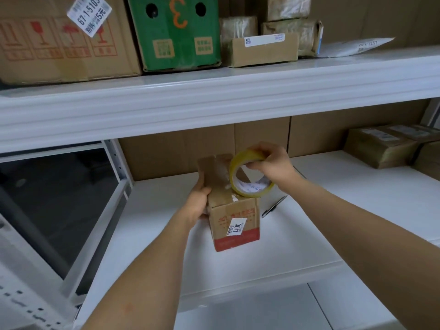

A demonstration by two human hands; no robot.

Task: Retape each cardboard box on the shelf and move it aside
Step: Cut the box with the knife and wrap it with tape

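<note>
From the head camera, one small cardboard box (pixel 232 210) stands on the white middle shelf (pixel 333 210), with one roll of yellowish tape (pixel 247 173) over its top, one dark pen (pixel 273 207) lying just right of it, and a stack of taped brown parcels (pixel 390 146) at the far right. The box is plain brown with a red band along the bottom, a white label reading 3011 and one top flap standing up. The left hand (pixel 198 202) grips the box's left side, and the right hand (pixel 271 163) pinches the tape roll's rim; on the upper shelf (pixel 214 96) stand one large brown carton (pixel 59 39), one green carton (pixel 176 32) and several smaller parcels.
</note>
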